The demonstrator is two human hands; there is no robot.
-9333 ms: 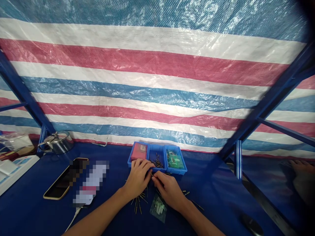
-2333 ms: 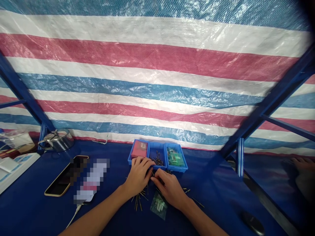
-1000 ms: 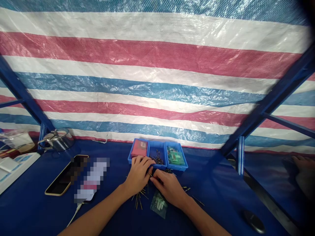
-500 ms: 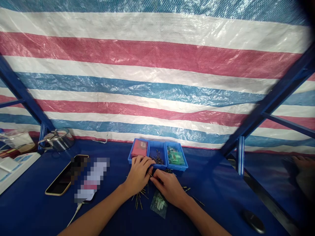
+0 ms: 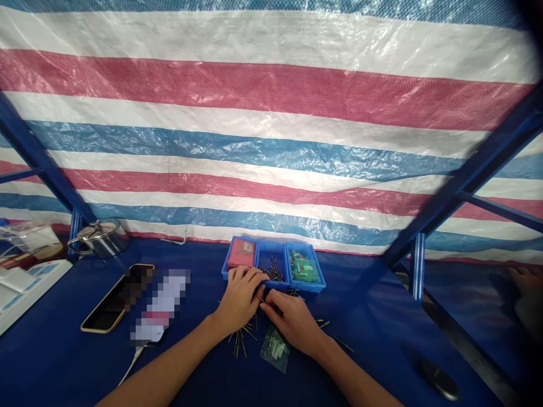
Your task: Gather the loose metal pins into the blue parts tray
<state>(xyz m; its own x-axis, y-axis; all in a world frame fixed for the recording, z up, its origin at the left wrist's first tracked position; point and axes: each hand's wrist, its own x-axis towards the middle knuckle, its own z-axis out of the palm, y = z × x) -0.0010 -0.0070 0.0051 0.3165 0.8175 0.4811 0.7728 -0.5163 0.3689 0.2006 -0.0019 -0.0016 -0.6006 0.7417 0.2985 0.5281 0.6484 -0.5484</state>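
My left hand (image 5: 238, 299) and my right hand (image 5: 292, 320) meet fingertip to fingertip just in front of a blue three-compartment tray (image 5: 274, 285). Both hands have their fingers curled and pinched together; what they hold between them is too small to name. Thin dark metal pins (image 5: 240, 342) lie scattered on the blue table under and around my hands. A small clear bag of pale green parts (image 5: 275, 349) lies beside my right wrist. The tray holds a red item on the left, pins in the middle and green parts on the right.
A phone (image 5: 115, 298) lies face up at the left with a white cable beside it. A steel pot with a lid (image 5: 99, 239) stands at the back left, next to a white device (image 5: 25, 282). A dark object (image 5: 439, 379) lies at the front right. Blue frame posts flank the table.
My hands have stayed together in front of the tray, with only slight finger movement. The view has shifted a little.
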